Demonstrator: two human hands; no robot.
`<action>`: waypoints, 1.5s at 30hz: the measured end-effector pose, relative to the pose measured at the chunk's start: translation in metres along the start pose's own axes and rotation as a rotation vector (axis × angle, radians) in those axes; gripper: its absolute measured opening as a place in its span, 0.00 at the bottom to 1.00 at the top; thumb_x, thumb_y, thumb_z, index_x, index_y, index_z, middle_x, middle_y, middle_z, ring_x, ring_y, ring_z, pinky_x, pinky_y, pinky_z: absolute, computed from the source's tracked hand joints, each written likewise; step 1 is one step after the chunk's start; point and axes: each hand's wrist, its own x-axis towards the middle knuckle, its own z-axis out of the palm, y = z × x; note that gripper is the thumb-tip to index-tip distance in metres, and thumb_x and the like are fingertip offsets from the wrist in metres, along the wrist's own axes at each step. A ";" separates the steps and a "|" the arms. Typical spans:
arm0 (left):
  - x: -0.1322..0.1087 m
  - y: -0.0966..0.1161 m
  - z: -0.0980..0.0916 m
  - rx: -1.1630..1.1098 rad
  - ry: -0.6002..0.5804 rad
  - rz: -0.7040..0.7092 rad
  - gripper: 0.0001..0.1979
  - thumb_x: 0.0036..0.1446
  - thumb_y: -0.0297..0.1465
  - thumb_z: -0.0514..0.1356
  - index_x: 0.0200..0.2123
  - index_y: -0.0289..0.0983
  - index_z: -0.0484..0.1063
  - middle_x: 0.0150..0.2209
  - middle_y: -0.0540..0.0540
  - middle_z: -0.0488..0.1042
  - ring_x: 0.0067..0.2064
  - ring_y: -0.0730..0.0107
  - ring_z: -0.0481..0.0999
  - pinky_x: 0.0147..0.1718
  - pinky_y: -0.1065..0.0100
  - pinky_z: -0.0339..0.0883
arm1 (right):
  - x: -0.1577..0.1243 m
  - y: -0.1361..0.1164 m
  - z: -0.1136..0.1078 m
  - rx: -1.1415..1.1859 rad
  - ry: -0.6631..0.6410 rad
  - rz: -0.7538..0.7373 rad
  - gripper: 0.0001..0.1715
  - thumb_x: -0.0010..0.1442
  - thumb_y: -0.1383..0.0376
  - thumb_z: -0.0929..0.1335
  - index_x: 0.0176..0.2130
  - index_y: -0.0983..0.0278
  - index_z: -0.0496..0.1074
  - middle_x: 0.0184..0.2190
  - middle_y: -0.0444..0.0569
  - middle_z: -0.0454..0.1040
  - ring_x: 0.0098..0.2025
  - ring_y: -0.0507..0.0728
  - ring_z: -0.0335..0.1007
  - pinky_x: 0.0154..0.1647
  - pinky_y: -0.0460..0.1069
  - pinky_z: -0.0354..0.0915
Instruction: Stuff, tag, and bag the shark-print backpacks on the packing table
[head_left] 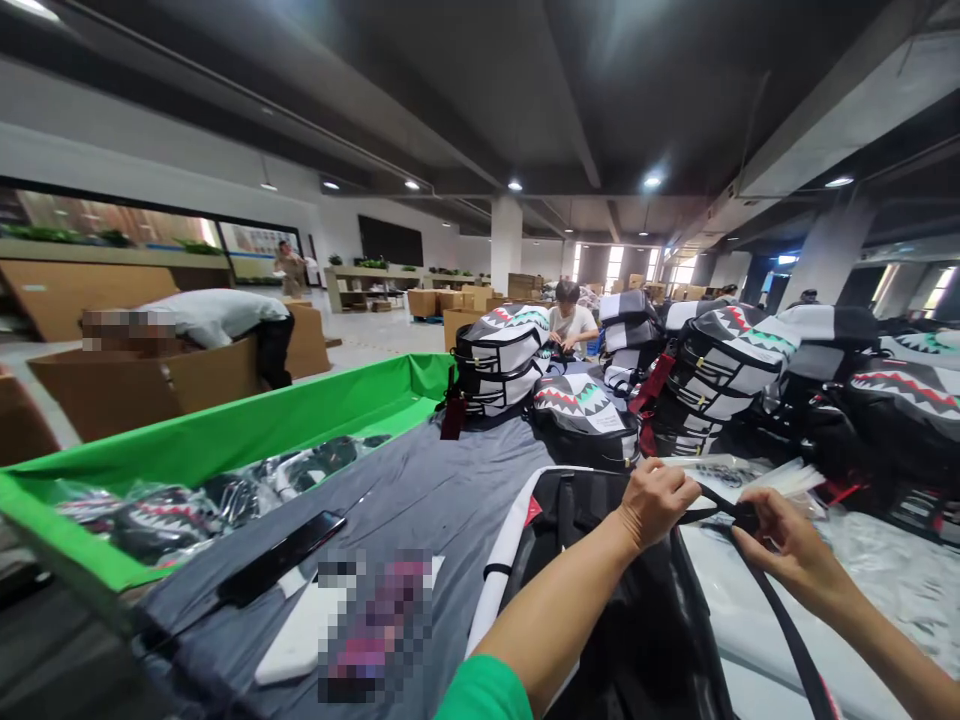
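A black backpack (637,620) with white edging lies in front of me on a grey cloth. My left hand (654,502) is closed on a black strap (789,632) beside the bag's upper right edge. Just to the right, the fingers of my right hand (787,545) pinch the same strap, and a short stretch of it runs between my hands. From my right hand the strap hangs toward the bottom edge of the view. My left fingertips are partly hidden behind the hand. Clear plastic bags (720,470) lie behind the strap.
Shark-mouth backpacks (499,360) stand in stacks at the back and right. On the left, a green-lined bin (300,405) holds plastic-wrapped bags. A phone (289,550) and a white object (304,630) lie on the grey cloth (450,490). One person (574,325) works opposite; another bends over cartons.
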 end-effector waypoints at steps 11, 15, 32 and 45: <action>-0.034 0.000 0.001 -0.061 -0.094 0.048 0.15 0.70 0.22 0.47 0.38 0.36 0.73 0.29 0.50 0.73 0.32 0.73 0.74 0.52 0.65 0.70 | -0.021 -0.007 0.006 -0.141 0.068 -0.448 0.08 0.62 0.66 0.68 0.42 0.56 0.69 0.32 0.44 0.74 0.31 0.54 0.74 0.32 0.45 0.72; -0.036 -0.001 -0.022 -0.091 -0.091 0.039 0.15 0.70 0.23 0.47 0.40 0.37 0.74 0.29 0.52 0.74 0.31 0.74 0.75 0.59 0.59 0.66 | -0.030 0.003 0.006 -0.091 0.050 -0.471 0.10 0.63 0.64 0.70 0.45 0.55 0.70 0.38 0.47 0.76 0.38 0.55 0.77 0.37 0.45 0.73; -0.100 0.098 -0.106 -1.361 -0.627 -1.319 0.16 0.61 0.36 0.62 0.23 0.34 0.69 0.21 0.56 0.66 0.22 0.78 0.62 0.24 0.73 0.56 | 0.093 0.057 0.065 -0.317 -0.165 -0.047 0.26 0.64 0.41 0.62 0.44 0.60 0.67 0.38 0.51 0.75 0.35 0.60 0.74 0.38 0.54 0.69; -0.119 -0.001 -0.134 -0.324 -0.756 -0.775 0.16 0.67 0.42 0.55 0.37 0.38 0.77 0.33 0.45 0.79 0.37 0.60 0.79 0.39 0.64 0.69 | 0.063 0.107 0.175 -0.400 -0.210 0.045 0.33 0.60 0.40 0.64 0.48 0.64 0.73 0.49 0.64 0.76 0.52 0.72 0.74 0.52 0.65 0.69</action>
